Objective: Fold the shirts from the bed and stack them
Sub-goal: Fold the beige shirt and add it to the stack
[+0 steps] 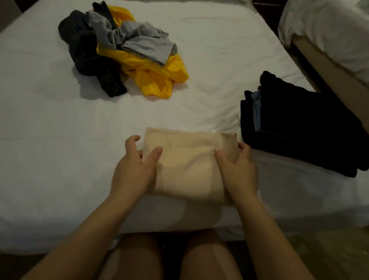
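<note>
On bed | beige shirt between left hand, right hand | fingers gripping sides

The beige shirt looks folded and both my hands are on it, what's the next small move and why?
Probably lift the beige shirt and set it on the dark stack to its right. It looks fully folded, the left hand and right hand grip its two sides, and the stack lies close beside it. The pile farther back is unfolded.
</note>
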